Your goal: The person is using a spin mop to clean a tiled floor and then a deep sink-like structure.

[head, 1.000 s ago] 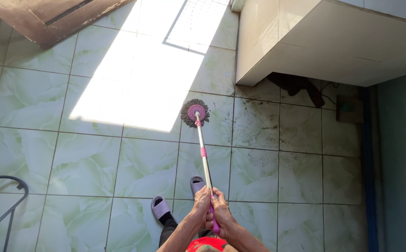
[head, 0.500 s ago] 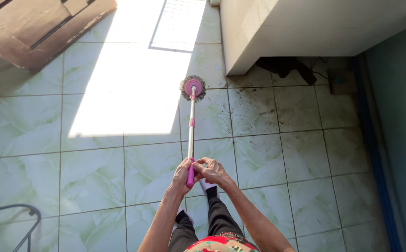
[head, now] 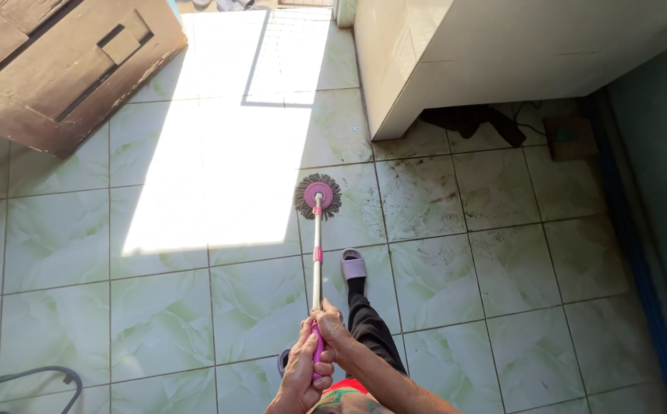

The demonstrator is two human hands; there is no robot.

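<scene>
Across the pale green tiled floor (head: 157, 322) a broad patch of sunlight falls, and along its far edge stands one white cabinet (head: 502, 54), raised, with one dark cloth (head: 471, 119) bunched in the shadow beneath it. At the far left corner lies one brown wooden panel (head: 57, 61). Dirt streaks the tiles near the cabinet, so this looks like mopping in progress, and the next stroke probably calls for pushing the head over toward that grime. One mop (head: 317, 230), with its round grey-fringed head flat on the floor at the edge of the sunlight, its pole running straight back to the person. Two hands on the pole: left hand (head: 300, 373) wrapped around the pink grip, right hand (head: 332, 331) closed around it just above. One grey slipper (head: 352, 264) steps forward beside the pole.
</scene>
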